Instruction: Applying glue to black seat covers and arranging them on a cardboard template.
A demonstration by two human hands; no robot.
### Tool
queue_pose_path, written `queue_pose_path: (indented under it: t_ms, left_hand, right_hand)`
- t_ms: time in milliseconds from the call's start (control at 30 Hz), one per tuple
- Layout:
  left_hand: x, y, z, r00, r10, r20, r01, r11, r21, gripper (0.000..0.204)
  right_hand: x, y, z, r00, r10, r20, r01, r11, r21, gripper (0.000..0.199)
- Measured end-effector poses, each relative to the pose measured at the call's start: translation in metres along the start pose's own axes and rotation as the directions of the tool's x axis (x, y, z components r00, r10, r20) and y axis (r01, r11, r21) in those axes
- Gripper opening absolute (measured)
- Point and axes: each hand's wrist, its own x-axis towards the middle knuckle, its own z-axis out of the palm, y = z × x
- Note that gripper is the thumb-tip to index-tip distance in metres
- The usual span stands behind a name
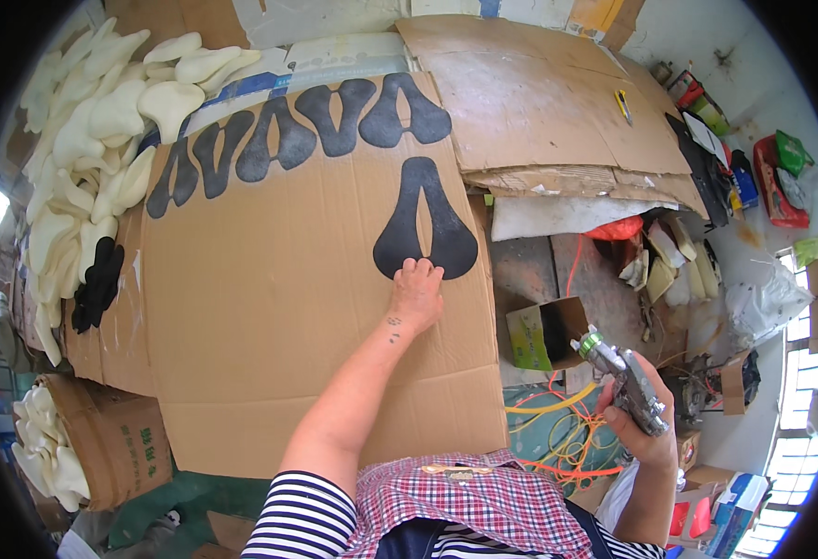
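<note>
On the cardboard sheet (269,307) that covers the counter, the left hand (416,296) lies with its fingers curled loosely down onto the wide end of a single black saddle-shaped piece (425,224), touching its rim at the piece's 6 o'clock; it presses or steadies the piece and does not grip it. The right hand (640,424), well apart at 4 o'clock from the piece, is wrapped shut around a metal spray gun (625,382), nozzle aimed up toward 10 o'clock. A row of black pieces (306,130) lies at 11 o'clock from the single one, and a heap of pale foam pads (92,140) at 9 to 10 o'clock. The step looks like setting the single piece in place for spraying. The next move would seem to call for the left hand to clear off and the gun to swing over the piece, kept level
</note>
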Motion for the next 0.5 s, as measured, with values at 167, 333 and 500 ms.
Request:
queue_pose_path:
  t_ms: [167,333,500]
  left_hand:
    - [-0.005,-0.002,0.0,1.0,0.009,-0.018,-0.01,0.999,-0.042,0.04]
    - [-0.008,-0.004,-0.001,0.999,0.023,-0.031,-0.026,0.994,-0.105,0.035]
    - [-0.015,-0.011,0.003,0.995,0.027,-0.093,-0.047,0.974,-0.221,0.031]
  right_hand:
    - [0.005,-0.009,0.007,0.997,-0.026,-0.071,0.035,0.991,0.13,0.06]
    - [-0.005,0.003,-0.001,0.998,0.044,0.05,-0.042,0.998,-0.04,0.062]
    - [-0.005,-0.002,0.0,0.995,0.061,0.077,-0.059,0.998,-0.024,0.063]
